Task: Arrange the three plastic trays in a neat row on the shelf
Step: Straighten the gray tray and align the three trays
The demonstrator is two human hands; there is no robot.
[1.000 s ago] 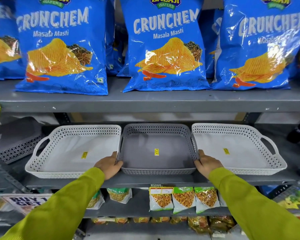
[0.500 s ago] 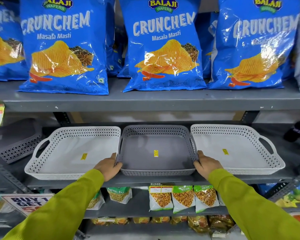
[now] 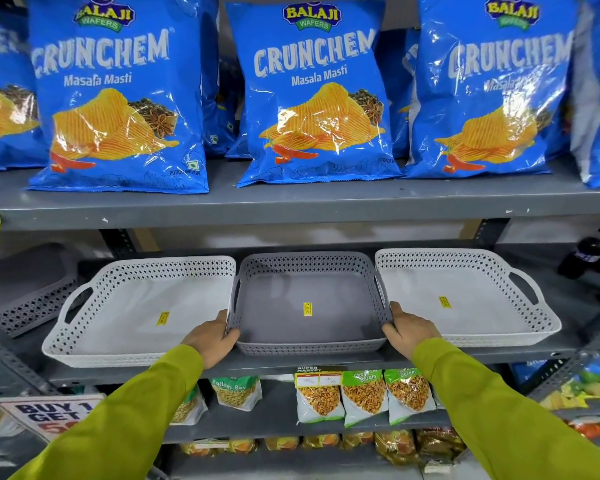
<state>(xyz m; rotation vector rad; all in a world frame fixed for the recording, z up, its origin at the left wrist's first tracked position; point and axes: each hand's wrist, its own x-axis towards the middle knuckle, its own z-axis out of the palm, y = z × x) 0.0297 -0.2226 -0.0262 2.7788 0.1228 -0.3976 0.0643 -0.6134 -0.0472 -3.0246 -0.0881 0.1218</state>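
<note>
Three perforated plastic trays stand side by side on the grey middle shelf (image 3: 312,363). A white tray (image 3: 118,306) is on the left, a grey tray (image 3: 284,299) in the middle and another white tray (image 3: 478,306) on the right. Each has a small yellow sticker inside. My left hand (image 3: 212,337) grips the grey tray's front left corner. At its front right corner, my right hand (image 3: 411,327) holds the rim. The grey tray touches both white ones, and its front edge sits near the shelf's front edge.
Blue Crunchem crisp bags (image 3: 312,98) fill the upper shelf (image 3: 291,206). A dark grey perforated tray (image 3: 25,292) lies at the far left of the middle shelf, a dark object (image 3: 589,254) at the far right. Small snack packets (image 3: 364,396) hang below.
Both hands stay on the grey tray's front corners. The trays keep the same places; only the view has shifted slightly.
</note>
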